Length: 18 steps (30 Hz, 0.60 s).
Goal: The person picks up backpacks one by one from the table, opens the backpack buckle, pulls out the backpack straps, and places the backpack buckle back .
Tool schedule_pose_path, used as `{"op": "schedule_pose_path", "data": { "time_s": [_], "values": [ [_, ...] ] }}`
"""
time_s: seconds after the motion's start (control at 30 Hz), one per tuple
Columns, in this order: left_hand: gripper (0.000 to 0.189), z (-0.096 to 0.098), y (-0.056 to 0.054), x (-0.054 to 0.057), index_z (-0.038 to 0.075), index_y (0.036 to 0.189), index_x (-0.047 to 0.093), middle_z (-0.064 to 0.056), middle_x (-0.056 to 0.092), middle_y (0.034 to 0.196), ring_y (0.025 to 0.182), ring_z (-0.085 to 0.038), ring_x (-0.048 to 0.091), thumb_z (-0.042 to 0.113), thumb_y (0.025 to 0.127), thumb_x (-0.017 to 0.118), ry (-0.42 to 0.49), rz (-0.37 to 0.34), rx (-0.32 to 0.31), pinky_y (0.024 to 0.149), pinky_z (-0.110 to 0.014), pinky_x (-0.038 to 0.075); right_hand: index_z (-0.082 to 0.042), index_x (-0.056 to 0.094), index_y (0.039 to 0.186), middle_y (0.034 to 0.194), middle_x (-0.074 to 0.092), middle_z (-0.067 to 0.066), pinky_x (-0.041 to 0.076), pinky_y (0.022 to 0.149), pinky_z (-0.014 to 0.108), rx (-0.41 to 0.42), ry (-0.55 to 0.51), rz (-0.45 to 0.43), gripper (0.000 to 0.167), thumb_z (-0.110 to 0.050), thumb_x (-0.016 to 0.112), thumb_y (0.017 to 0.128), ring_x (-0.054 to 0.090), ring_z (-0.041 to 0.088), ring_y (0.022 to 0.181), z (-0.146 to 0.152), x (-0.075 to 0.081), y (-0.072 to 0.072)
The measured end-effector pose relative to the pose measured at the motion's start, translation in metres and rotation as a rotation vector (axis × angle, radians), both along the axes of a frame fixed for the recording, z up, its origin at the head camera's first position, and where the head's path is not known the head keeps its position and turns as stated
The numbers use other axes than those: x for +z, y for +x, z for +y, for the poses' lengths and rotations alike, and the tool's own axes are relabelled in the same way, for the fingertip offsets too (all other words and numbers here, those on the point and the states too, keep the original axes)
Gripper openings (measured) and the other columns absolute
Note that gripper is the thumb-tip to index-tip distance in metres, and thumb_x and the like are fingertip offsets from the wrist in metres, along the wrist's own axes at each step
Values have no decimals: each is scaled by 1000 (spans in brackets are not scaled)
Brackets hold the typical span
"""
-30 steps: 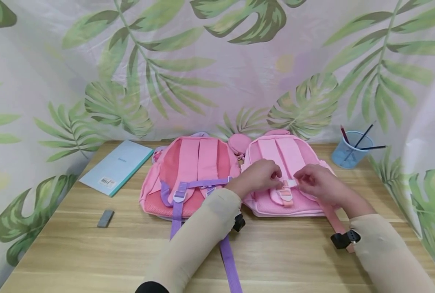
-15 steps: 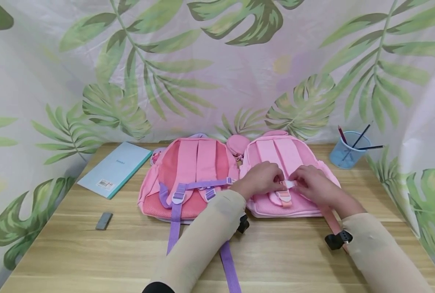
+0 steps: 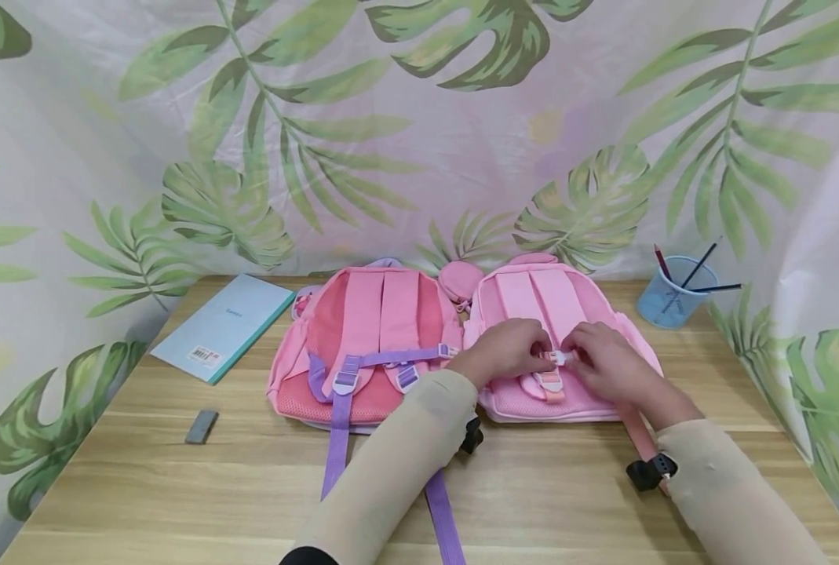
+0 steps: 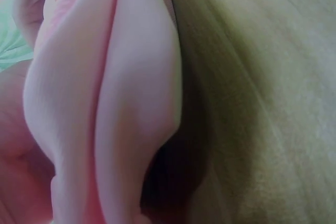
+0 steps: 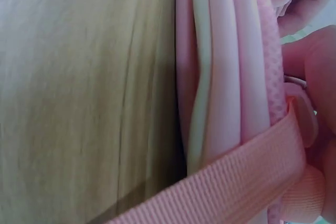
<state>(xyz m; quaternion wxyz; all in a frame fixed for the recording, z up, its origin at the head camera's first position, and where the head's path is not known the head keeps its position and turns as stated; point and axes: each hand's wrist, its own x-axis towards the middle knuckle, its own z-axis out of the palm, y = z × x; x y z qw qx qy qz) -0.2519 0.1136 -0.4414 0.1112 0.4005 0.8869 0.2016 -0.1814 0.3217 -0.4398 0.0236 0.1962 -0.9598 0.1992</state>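
A light pink backpack (image 3: pixel 589 404) lies back panel up on the right of the table, its shoulder straps facing me. Over its lower middle, my left hand (image 3: pixel 507 349) pinches one end of a white plastic buckle (image 3: pixel 559 358) on the cross strap. My right hand (image 3: pixel 606 365) pinches the buckle's other end, and the two halves meet between my fingertips. Just below sits a white strap adjuster (image 3: pixel 550 382) on peach webbing. In the right wrist view, a peach webbing strap (image 5: pixel 226 177) runs over the bag's side. The left wrist view shows the bag's pink side (image 4: pixel 131 87).
A second pink backpack (image 3: pixel 362 314) with purple straps (image 3: pixel 443 510) lies to the left, under my left forearm. Farther left are a light blue notebook (image 3: pixel 231 314) and a grey eraser (image 3: pixel 202 427). A blue pen cup (image 3: pixel 662 306) stands at the back right.
My right hand has moved left toward my left hand, bringing the white buckle piece up to the other half. The left hand has shifted slightly right.
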Motion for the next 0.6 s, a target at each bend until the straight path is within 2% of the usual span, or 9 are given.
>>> {"op": "schedule_pose_path", "data": {
  "time_s": [0.17, 0.4, 0.6],
  "values": [
    [19, -1, 0, -1, 17, 107, 80, 5, 70, 96, 89, -7, 61, 34, 101, 78, 23, -18, -2, 83, -20, 49, -6, 71, 113, 102, 67, 4, 47, 89, 43, 1, -49, -31, 19, -3, 75, 95, 53, 22, 97, 2, 1, 1],
    [20, -2, 1, -2, 16, 107, 81, 4, 73, 96, 89, -8, 63, 34, 101, 78, 38, -30, -4, 85, -20, 50, -8, 75, 118, 107, 68, 3, 47, 89, 41, 51, -19, -33, 24, -13, 81, 96, 54, 21, 100, -1, 4, 0],
    [20, -2, -1, -4, 15, 108, 81, 4, 74, 96, 88, -6, 63, 33, 100, 79, 45, -48, -5, 85, -18, 50, -6, 74, 121, 109, 68, 6, 49, 91, 44, 16, -26, -78, 24, -11, 79, 98, 56, 22, 100, 0, 8, 1]
  ]
}}
